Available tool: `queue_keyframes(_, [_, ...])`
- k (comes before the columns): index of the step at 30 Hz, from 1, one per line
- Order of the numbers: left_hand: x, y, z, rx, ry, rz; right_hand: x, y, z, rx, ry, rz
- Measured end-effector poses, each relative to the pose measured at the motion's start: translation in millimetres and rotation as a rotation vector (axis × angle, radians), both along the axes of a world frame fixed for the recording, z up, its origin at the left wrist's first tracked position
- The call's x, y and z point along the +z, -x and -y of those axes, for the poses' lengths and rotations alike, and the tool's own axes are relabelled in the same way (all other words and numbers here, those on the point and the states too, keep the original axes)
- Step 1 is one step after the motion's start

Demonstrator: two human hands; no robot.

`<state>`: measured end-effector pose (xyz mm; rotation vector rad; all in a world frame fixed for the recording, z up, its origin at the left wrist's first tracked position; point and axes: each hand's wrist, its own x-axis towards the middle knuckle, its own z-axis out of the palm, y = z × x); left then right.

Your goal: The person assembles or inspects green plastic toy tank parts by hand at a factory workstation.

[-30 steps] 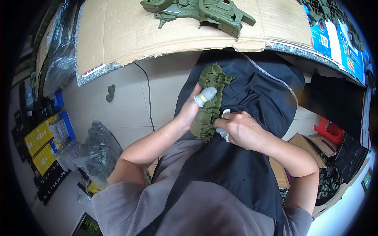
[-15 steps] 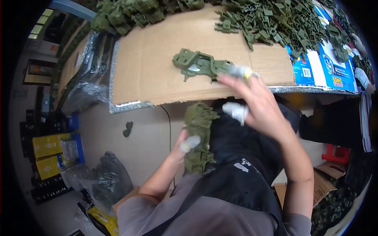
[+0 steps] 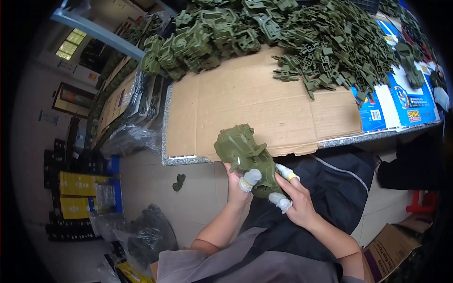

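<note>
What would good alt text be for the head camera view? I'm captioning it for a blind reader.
Both hands, the left hand and right hand with white-taped fingertips, hold an olive-green plastic toy body at the edge of a cardboard-covered table. Heaps of green plastic parts lie along its far side, blue printed boxes to the right.

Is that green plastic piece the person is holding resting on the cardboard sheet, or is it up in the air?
Cannot tell. In the head view the green plastic piece, gripped by the left hand and right hand, overlaps the cardboard sheet's front edge; contact or gap isn't plain.
</note>
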<state>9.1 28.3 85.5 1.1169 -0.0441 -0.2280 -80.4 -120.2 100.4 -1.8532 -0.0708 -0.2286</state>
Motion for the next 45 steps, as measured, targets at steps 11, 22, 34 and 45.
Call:
queue_keyframes(11, [0.5, 12.7, 7.7, -0.096, -0.088, 0.058, -14.0, 11.3, 23.7, 0.282, -0.792, -0.359])
queue_keyframes(22, [18.8, 29.6, 28.2, -1.096, -1.288, 1.054, -44.0, 55.2, 56.3, 0.232, 0.195, -0.286])
queue_keyframes(34, [-18.1, 26.5, 23.2, -1.272, -1.171, 0.775, -69.5, 63.8, 45.2, 0.164, 0.08, -0.425])
queue_keyframes(45, [-5.3, 12.2, -35.0, -0.923, -0.697, -0.018, -44.6, 55.4, 79.9, 0.185, 0.296, -0.349])
